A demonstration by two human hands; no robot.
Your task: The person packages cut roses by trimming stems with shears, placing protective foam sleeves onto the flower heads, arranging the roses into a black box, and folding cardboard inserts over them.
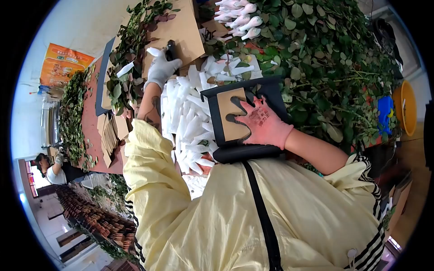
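Note:
My left hand, in a white glove, is at the cardboard by the far edge of the work surface. Its thumb lies across a dark hand tool, whose exact kind I cannot make out; one finger points away from it. My right hand, in a pink glove with dark fingertips, lies spread on a brown cardboard piece. That piece sits within a black tray-like holder in front of my body. Left of the holder is a heap of white mesh sleeves.
Leafy cut stems cover the right side. White-wrapped flower heads lie at the back. A cardboard sheet and stacked cardboard pieces are on the left. A yellow basin stands at far right. Another person works at far left.

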